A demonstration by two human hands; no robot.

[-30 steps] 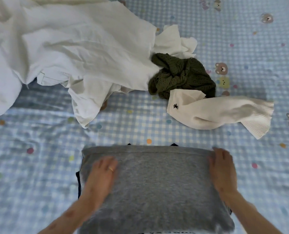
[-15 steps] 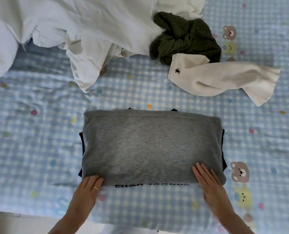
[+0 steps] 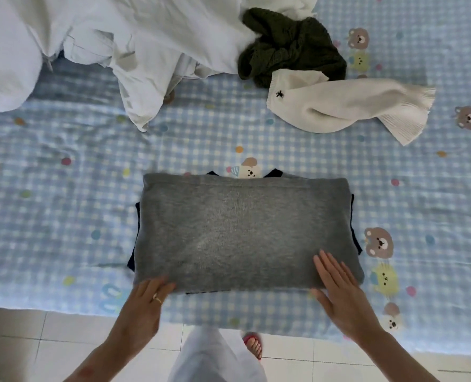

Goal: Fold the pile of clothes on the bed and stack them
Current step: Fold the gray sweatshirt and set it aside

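Lying flat near the bed's near edge, the folded grey sweater (image 3: 242,232) forms a soft-cornered rectangle on top of a dark navy garment (image 3: 133,261) whose edges peek out at its left, right and far sides. The left hand (image 3: 143,307), wearing a ring (image 3: 157,299), meets the sweater's near-left corner with its fingertips curled at the hem; whether it pinches the fabric or only touches it cannot be told. The right hand (image 3: 341,292) lies flat with straight, spread fingers on the near-right corner, grasping nothing.

No readable writing shows; the only mark is a small dark insect-like emblem on the cream knit sweater (image 3: 347,106), which lies crumpled at far right with a ribbed cuff. Just beside it, touching, sits a bunched dark green chunky-knit garment (image 3: 289,42). A heap of smooth, wrinkled white clothes (image 3: 146,37) fills the far left. The bedsheet (image 3: 63,210) is a light blue and white check printed with cartoon bears and coloured dots.
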